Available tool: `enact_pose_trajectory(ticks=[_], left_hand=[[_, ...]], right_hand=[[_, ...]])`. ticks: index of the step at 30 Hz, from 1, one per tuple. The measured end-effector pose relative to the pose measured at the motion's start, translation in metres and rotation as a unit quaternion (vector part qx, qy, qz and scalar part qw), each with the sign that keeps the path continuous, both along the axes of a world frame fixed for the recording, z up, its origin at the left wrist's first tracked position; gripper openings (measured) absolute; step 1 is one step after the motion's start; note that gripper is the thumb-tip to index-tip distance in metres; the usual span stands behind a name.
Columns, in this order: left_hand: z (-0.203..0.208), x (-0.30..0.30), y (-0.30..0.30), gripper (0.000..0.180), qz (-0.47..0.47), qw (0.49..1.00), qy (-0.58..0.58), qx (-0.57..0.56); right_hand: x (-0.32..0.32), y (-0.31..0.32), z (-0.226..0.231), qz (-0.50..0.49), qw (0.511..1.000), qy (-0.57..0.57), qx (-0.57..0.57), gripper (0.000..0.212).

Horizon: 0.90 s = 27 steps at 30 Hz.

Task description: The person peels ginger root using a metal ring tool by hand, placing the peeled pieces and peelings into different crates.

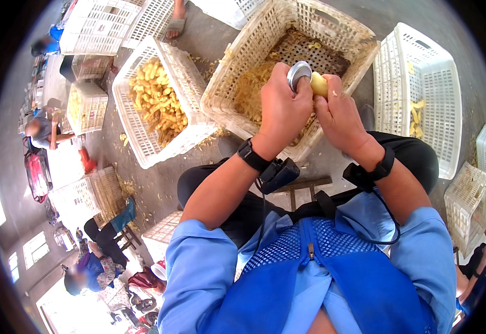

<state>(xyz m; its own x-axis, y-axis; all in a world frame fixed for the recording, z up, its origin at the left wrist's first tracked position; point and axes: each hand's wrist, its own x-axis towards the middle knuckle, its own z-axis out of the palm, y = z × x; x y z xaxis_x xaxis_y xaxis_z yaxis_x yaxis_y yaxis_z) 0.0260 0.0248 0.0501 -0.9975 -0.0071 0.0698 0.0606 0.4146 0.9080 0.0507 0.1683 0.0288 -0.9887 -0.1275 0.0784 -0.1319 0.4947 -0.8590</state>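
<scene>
Above a large white slatted crate [221, 92], both my hands are close together. My left hand [279, 106] is closed around a round, shiny metal tool [299, 72] with a curved rim; its handle is hidden in my fist. My right hand [339, 114] grips a pale yellow, smooth piece of ginger [319, 84], its end poking out beside the metal rim. Thin yellowish peelings [254, 83] lie in the crate below, and a dark, dirty patch shows on its floor. Black bands with small devices sit on both my wrists.
To the left stands a crate [129, 131] of knobbly, brownish-yellow ginger [156, 97]. A white crate [390, 89] on the right holds a few pale pieces [417, 117]. Peel scraps litter the concrete floor. Other people sit among more crates at left and lower right.
</scene>
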Motion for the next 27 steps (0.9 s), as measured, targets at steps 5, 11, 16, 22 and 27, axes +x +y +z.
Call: enact_pose_trajectory(ticks=[5, 11, 16, 22, 27], left_hand=[[-0.015, -0.01, -0.005, 0.017, 0.023, 0.993, -0.052, 0.108], [-0.025, -0.022, -0.023, 0.016, 0.022, 0.992, -0.022, 0.121], [-0.009, -0.008, -0.016, 0.017, 0.017, 0.989, 0.035, 0.146], [-0.021, -0.008, -0.006, 0.017, 0.012, 0.99, 0.048, 0.129], [-0.022, -0.013, -0.002, 0.018, 0.008, 0.989, 0.016, 0.15]], right_hand=[[0.005, -0.005, -0.003, 0.031, 0.998, 0.052, 0.03, 0.034], [-0.003, -0.003, -0.009, 0.014, 0.965, -0.129, -0.227, 0.035], [-0.005, -0.004, -0.007, 0.016, 0.905, -0.22, -0.364, 0.033], [0.003, -0.013, -0.01, 0.041, 0.903, -0.262, -0.337, 0.038], [0.005, -0.011, -0.011, 0.068, 0.885, -0.328, -0.324, 0.037]])
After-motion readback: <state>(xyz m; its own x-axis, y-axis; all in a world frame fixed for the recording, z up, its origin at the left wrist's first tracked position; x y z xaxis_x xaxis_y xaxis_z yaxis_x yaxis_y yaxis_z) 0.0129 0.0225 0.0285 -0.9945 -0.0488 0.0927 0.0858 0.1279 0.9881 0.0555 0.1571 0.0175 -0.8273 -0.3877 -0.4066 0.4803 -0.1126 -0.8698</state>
